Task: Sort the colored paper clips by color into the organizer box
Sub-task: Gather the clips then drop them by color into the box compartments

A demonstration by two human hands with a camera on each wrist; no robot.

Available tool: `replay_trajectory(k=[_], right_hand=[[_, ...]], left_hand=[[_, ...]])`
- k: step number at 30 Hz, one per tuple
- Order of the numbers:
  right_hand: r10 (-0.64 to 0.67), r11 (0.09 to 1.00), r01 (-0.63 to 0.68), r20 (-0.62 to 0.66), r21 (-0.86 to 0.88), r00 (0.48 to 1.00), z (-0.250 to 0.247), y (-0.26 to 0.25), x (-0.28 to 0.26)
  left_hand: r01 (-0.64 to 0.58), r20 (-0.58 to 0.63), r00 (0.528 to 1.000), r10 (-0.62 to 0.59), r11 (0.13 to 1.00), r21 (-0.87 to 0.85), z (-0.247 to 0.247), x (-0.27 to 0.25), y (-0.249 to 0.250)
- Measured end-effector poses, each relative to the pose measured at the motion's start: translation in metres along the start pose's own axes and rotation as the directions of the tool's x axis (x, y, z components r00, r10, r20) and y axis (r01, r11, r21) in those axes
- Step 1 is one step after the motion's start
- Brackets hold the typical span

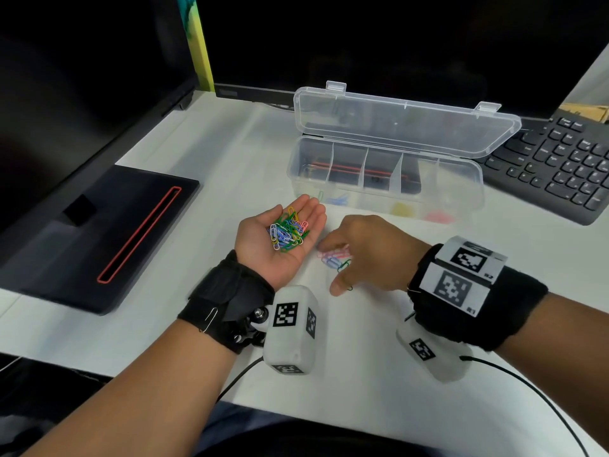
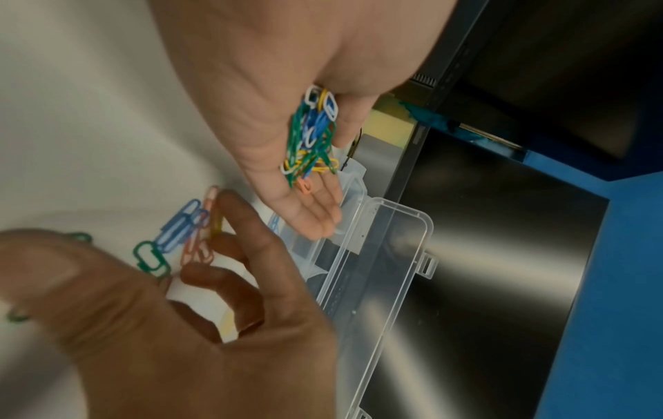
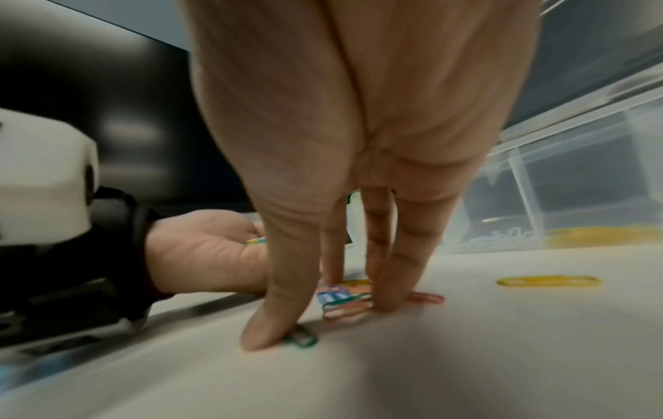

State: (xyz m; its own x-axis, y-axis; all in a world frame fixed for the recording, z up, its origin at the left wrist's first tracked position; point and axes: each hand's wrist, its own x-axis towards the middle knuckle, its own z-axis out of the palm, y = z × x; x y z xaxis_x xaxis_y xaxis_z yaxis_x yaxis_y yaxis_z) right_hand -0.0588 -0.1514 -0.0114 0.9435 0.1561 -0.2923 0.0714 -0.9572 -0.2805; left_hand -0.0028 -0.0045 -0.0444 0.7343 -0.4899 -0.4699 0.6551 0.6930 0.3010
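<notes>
My left hand (image 1: 280, 239) lies palm up, fingers straight and relaxed, cupping a heap of clips (image 1: 288, 233): green, blue, yellow, white, pink, all mixed. The back of it rests low over the counter (image 1: 230, 153), just in front of the box (image 1: 384, 179).

My right hand (image 1: 369, 252) is palm down just right of the left, fingers (image 3: 401, 272) spread and pointing down onto the counter. Thumb (image 3: 272, 326) presses on a green clip (image 3: 303, 338). The other fingertips touch a small loose pile (image 1: 334, 257) of blue, pink, green and orange-looking clips lying between the two hands. Not pinching anything that I can see; fingers just press and touch. One yellow clip (image 3: 547, 281) lies alone on the counter to the right of that hand, apart from the pile.

Box is clear plastic, lid (image 1: 402, 123) open and leaning back, with several compartments in a row. Some already hold clips: blue ones (image 1: 339, 200) near the left end, yellow (image 1: 402, 208) further right, pink (image 1: 438, 215) right of that. One green clip stands by the leftmost compartment; whether inside or against the wall, cannot tell.

Keyboard (image 1: 566, 163) sits behind and right of the box. Black laptop-like slab (image 1: 108, 232) with a red outlined slot lies at the left. Dark monitor (image 1: 362, 37) along the back.
</notes>
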Motion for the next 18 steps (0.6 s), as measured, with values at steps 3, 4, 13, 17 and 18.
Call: replay_trajectory(k=[3, 4, 13, 17, 18], right_hand=[[-0.041, 0.999, 0.041, -0.025, 0.022, 0.999, 0.0, 0.002, 0.001], [-0.041, 0.998, 0.042, -0.038, 0.037, 0.998, 0.001, 0.004, 0.001], [-0.019, 1.0, 0.022, -0.097, 0.023, 0.995, 0.0, 0.014, -0.009], [0.115, 0.98, -0.084, -0.173, 0.179, 0.978, -0.003, 0.036, -0.01], [0.177, 0.957, -0.127, -0.177, 0.261, 0.968, -0.005, 0.043, -0.011]], left_hand=[[0.001, -0.003, 1.0, -0.001, 1.0, 0.007, 0.001, -0.001, -0.001], [0.0, -0.004, 1.0, 0.0, 1.0, 0.008, 0.001, -0.001, -0.001], [-0.008, 0.0, 1.0, 0.008, 1.0, 0.003, -0.002, -0.005, -0.001], [0.004, 0.004, 1.0, -0.004, 1.0, 0.027, -0.003, -0.008, -0.007], [0.012, 0.008, 1.0, -0.013, 0.999, 0.03, -0.003, -0.009, -0.009]])
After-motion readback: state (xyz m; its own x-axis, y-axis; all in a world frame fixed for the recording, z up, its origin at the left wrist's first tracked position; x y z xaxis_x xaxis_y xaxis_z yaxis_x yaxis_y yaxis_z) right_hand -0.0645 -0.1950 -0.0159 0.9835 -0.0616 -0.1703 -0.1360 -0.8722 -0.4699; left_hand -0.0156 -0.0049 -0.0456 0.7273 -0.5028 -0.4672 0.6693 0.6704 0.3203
